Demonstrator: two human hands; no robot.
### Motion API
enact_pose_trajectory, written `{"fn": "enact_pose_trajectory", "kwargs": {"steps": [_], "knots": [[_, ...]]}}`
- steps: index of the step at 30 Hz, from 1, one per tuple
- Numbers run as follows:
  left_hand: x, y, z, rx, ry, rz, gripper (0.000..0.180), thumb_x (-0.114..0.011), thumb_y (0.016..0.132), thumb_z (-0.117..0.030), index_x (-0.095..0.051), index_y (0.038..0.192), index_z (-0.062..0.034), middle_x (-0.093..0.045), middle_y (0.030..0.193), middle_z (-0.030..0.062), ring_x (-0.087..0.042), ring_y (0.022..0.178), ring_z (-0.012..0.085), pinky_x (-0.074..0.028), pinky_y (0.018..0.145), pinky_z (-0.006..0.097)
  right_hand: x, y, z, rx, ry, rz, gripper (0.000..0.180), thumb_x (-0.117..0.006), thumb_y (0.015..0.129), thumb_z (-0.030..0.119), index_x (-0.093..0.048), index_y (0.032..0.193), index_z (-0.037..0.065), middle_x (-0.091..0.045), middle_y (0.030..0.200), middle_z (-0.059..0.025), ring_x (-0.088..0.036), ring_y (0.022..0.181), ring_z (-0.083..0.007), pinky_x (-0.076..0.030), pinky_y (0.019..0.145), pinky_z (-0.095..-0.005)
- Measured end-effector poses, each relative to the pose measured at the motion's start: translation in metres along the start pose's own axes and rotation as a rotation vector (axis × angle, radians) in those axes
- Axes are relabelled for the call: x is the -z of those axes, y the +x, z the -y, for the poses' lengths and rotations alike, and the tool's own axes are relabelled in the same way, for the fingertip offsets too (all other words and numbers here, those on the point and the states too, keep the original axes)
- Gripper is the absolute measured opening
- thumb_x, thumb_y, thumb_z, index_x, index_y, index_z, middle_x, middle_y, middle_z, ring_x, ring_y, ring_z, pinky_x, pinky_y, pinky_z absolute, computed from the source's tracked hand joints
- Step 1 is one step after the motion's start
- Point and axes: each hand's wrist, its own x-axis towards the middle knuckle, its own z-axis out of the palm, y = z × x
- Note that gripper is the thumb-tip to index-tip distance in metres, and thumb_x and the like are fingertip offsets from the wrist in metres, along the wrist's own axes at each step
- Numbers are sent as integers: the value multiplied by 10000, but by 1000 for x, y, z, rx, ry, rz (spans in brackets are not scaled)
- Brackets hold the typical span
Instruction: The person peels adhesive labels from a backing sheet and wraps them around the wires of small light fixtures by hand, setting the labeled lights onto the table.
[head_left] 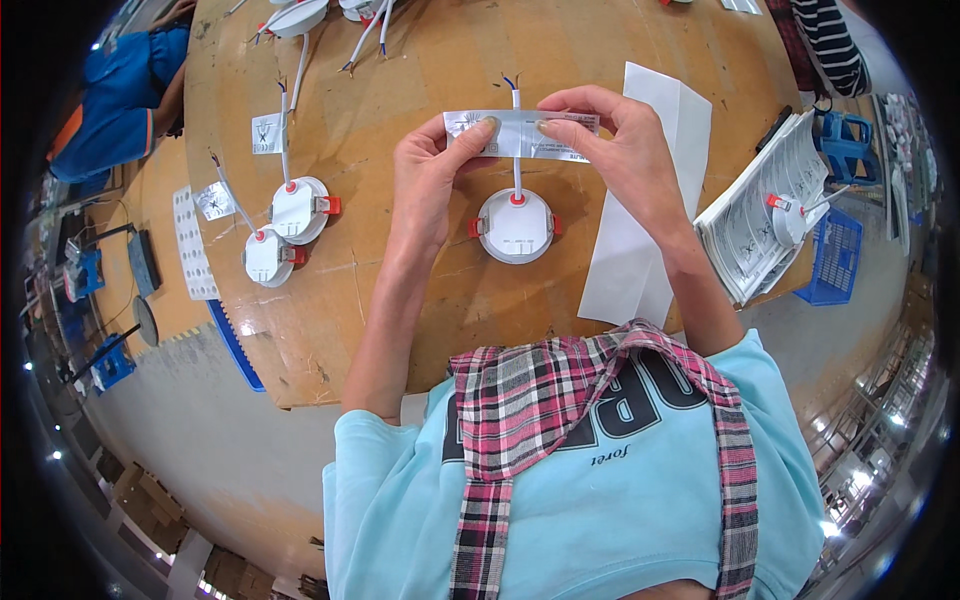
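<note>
A silver printed label strip [506, 140] is stretched across the white cable [517, 174] of a round white downlight [515, 232]. My left hand [430, 168] pinches the strip's left part, thumb on top. The right part is held by my right hand [630, 150], its thumb pressing near the cable. Whether the strip is stuck to the cable, I cannot tell. The downlight lies back side up, with red-tipped clips at its sides. Bare wire ends [511, 82] stick out beyond the strip.
Two more downlights [299, 212] with labelled cables lie to the left. White backing paper [640, 230] lies by my right forearm. At the right, a stack of label sheets [745, 235] has a small white fitting [788, 222] on it. Other people sit at the far left and far right.
</note>
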Motion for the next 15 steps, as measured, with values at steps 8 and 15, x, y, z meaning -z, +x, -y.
{"fn": "enact_pose_trajectory", "kwargs": {"steps": [8, 15], "knots": [[2, 1, 1, 22, -27, 43, 235, -652, 876, -155, -643, 1024, 28, -675, 937, 85, -645, 836, 118, -544, 758, 256, -1, 0, -2, -3, 49, -1, 207, -691, 815, 177, -703, 961, 31, -690, 831, -92, -630, 779, -165, -493, 687, -276], [3, -1, -1, 39, -44, 50, 229, -644, 881, -161, -644, 1024, 18, -674, 939, 83, -644, 845, 120, -548, 771, 270, -3, 0, -3, -11, 42, -3, 202, -692, 815, 179, -706, 961, 39, -680, 804, -85, -607, 739, -153, -481, 663, -268]]}}
